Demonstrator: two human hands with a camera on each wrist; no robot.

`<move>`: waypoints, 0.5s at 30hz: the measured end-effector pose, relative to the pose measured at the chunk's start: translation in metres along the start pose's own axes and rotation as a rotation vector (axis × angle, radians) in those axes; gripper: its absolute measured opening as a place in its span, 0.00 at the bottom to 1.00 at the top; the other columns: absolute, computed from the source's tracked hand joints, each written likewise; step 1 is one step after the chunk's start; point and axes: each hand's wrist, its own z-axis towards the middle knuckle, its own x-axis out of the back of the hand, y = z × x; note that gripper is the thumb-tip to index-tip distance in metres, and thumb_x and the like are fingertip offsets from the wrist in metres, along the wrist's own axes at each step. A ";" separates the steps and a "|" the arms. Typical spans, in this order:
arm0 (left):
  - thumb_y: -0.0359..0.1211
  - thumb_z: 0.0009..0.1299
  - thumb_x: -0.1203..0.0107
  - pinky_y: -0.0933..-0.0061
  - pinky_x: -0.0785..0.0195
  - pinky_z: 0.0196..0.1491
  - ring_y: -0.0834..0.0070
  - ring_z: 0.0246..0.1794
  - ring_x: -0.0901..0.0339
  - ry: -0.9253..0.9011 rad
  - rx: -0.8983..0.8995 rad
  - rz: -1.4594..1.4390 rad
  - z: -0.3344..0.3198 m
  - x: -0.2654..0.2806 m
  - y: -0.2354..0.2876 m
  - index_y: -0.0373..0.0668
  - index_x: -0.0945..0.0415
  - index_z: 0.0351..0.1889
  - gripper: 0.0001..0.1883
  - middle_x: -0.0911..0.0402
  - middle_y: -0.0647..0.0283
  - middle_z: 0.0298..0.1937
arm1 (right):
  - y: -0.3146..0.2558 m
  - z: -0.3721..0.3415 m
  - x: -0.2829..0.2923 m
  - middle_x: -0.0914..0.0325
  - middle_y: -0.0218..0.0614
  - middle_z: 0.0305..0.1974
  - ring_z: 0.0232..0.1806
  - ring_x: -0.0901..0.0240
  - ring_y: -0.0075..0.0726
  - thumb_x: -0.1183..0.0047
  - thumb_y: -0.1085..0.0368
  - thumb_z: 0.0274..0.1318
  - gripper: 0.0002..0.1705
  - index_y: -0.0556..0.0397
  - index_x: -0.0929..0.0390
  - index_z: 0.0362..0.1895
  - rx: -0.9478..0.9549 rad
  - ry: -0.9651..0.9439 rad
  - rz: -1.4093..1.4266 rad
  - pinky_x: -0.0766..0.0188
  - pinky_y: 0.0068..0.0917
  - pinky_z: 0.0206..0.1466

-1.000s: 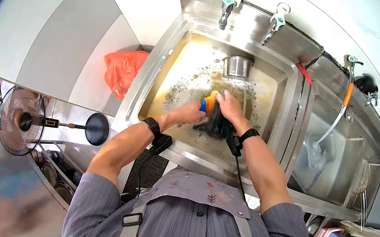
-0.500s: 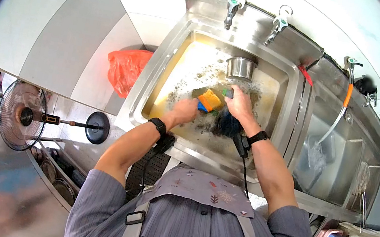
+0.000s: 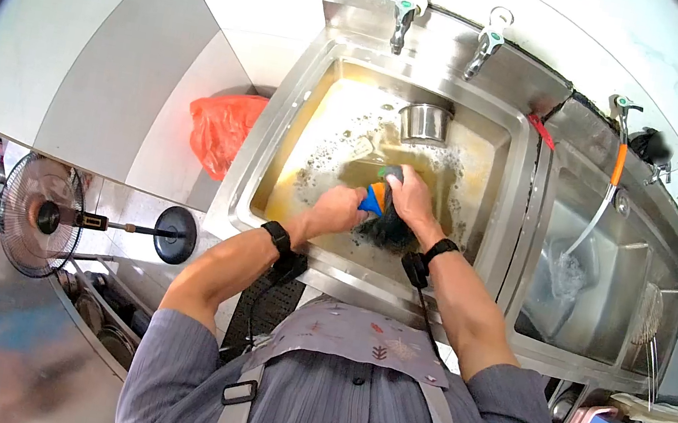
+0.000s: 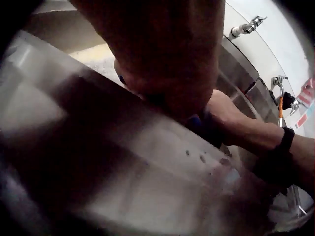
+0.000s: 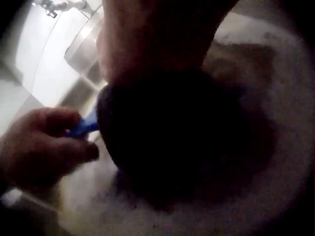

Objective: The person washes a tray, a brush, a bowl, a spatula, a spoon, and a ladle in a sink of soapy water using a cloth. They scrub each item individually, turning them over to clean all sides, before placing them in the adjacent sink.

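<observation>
In the head view my left hand (image 3: 337,211) grips the blue handle of a scrubbing brush (image 3: 374,203) over the sink. The brush's orange part lies against a dark item (image 3: 391,227) with a grey and green top end. My right hand (image 3: 413,197) holds that item by this upper end, its lower part in the murky, sudsy water. The item's kind cannot be told. In the right wrist view the dark item (image 5: 167,142) looks rounded and hides the bristles. There my left hand (image 5: 47,142) has thumb and fingers around the blue handle (image 5: 86,126).
A metal pot (image 3: 425,124) stands at the back of the soapy sink (image 3: 292,127), under two taps (image 3: 487,46). On the right, a hose (image 3: 593,223) runs into a clear container (image 3: 565,281) in the second sink. A red plastic bag (image 3: 220,131) is to the left.
The brush was against the dark item, then drew away to the left with its yellow bristles showing, and is now back against it. My right hand keeps its hold on the item.
</observation>
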 end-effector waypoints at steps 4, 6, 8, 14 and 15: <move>0.39 0.66 0.34 0.44 0.24 0.48 0.42 0.44 0.17 -0.011 0.033 -0.006 -0.003 -0.004 0.004 0.36 0.21 0.46 0.17 0.14 0.42 0.40 | 0.015 0.006 0.001 0.17 0.64 0.42 0.47 0.20 0.73 0.45 0.53 0.66 0.21 0.60 0.26 0.48 -0.164 0.059 -0.174 0.25 0.60 0.50; 0.39 0.67 0.34 0.45 0.24 0.48 0.42 0.43 0.16 0.011 0.021 -0.055 -0.006 -0.001 0.001 0.36 0.21 0.47 0.18 0.14 0.43 0.39 | 0.031 0.007 0.010 0.16 0.61 0.41 0.47 0.20 0.72 0.44 0.53 0.67 0.21 0.58 0.24 0.51 -0.230 0.007 -0.402 0.25 0.61 0.51; 0.39 0.67 0.34 0.46 0.23 0.47 0.43 0.42 0.16 0.043 0.019 -0.103 -0.009 0.007 -0.004 0.36 0.21 0.47 0.18 0.14 0.44 0.38 | 0.045 0.014 0.011 0.16 0.59 0.40 0.48 0.19 0.69 0.42 0.53 0.67 0.22 0.58 0.24 0.54 -0.343 -0.029 -0.406 0.25 0.60 0.54; 0.42 0.72 0.35 0.61 0.25 0.26 0.68 0.21 0.19 -0.228 0.363 -0.399 0.000 0.028 0.002 0.38 0.21 0.48 0.17 0.15 0.56 0.28 | -0.001 0.016 0.043 0.19 0.57 0.58 0.58 0.21 0.63 0.45 0.50 0.69 0.32 0.62 0.26 0.65 -0.176 -0.165 0.112 0.25 0.48 0.63; 0.40 0.71 0.36 0.55 0.25 0.36 0.58 0.30 0.17 -0.282 0.368 -0.406 0.001 0.035 0.015 0.37 0.21 0.49 0.17 0.14 0.52 0.33 | 0.007 0.016 0.028 0.21 0.53 0.63 0.62 0.23 0.58 0.43 0.48 0.67 0.30 0.55 0.23 0.65 -0.099 -0.178 0.312 0.28 0.46 0.66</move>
